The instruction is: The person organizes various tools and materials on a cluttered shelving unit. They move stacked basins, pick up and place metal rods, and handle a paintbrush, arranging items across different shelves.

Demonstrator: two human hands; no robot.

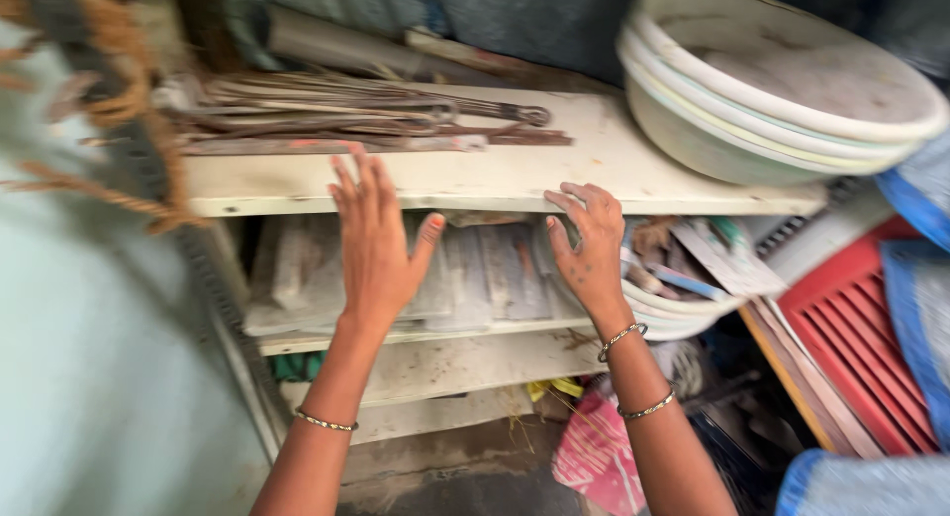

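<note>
We see both hands raised, palms away from us, before a worn white shelf (633, 170). The left hand (374, 241) is spread wide and holds nothing; its fingertips overlap the shelf's front edge, though we cannot tell whether they touch it. Just above those fingertips, on the shelf top, lies a bundle of rusty metal rods (346, 115). The right hand (592, 247) is open with fingers slightly curled, their tips at the same front edge, and it too is empty. Above and to the right of this hand sits a stack of pale plastic basins (772, 105) on the shelf. Behind and between the hands, on the lower level, lie flat grey slabs (485, 274). Right of the right hand leans a red slatted panel (851, 328). Thin bangles (633, 370) ring both wrists.
</note>
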